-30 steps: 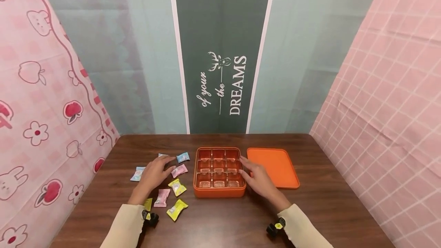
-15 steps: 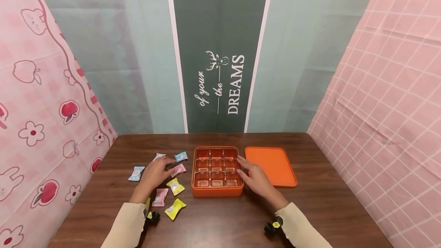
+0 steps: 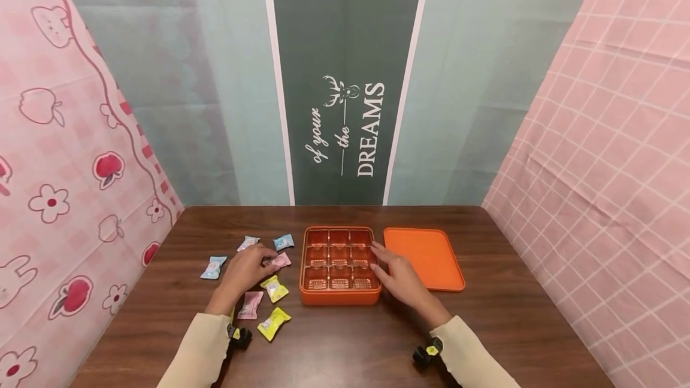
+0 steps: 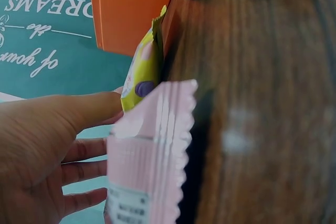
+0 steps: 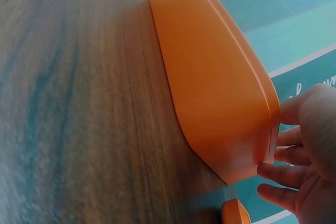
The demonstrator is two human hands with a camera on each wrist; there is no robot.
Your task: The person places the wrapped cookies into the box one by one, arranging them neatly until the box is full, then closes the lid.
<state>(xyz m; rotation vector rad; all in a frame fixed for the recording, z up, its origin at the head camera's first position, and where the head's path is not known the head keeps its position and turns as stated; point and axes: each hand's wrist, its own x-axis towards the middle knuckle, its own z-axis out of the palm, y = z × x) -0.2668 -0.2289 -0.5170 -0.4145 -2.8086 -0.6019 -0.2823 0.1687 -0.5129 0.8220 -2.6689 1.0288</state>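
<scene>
At the centre-left of the head view, the left hand [image 3: 242,269] reached to a pink sweet [image 3: 281,261], thumb and forefinger at its near end; whether that grip was clamped on it could not be told, since a wrapper hid the fingertips in the left wrist view. A blue sweet [image 3: 283,242] lay just above the pink one in the frame, a pale sweet [image 3: 248,243] beyond the knuckles, and a yellow sweet [image 3: 275,288] just below.

Right of centre, the right hand [image 3: 404,280] had its grip apart, fingers loosely extended and touching the right side of an orange box [image 3: 339,298]. The box, divided into nine compartments, stood upright in the middle of the worktop [image 3: 345,352], right of the sweets. A flat orange lid [image 3: 423,256] lay to its right. Two printed pink cloths [image 3: 609,154] flanked the scene at the frame's left and right edges.
</scene>
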